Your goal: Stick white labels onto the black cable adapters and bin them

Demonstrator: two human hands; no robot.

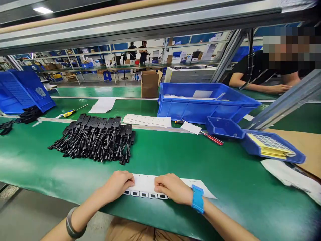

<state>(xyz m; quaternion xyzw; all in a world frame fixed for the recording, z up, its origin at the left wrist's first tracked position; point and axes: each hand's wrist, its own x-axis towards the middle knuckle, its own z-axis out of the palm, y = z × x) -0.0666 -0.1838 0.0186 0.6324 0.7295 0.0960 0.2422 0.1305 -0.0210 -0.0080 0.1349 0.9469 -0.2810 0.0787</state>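
A white sheet point(144, 182) lies on the green tabletop in front of me, with a row of dark squares in white frames along its near edge. My left hand point(119, 184) is closed at the sheet's left part, fingers curled down onto it. Farther right, my right hand point(173, 188) is closed too, its fingertips bent against the paper and covering part of the row. Whatever lies under the fingertips is hidden. Beyond the left hand is a pile of black cables with flat rectangular ends point(97, 140).
Behind the sheet stand a large blue bin point(185, 108), a small blue tray point(223, 129) and a tray with yellow-edged sheets point(298, 157). Screwdrivers point(214, 139) and a sticker sheet point(147, 120) lie nearby. A metal post point(283, 100) slants at right; a person point(243, 78) sits beyond.
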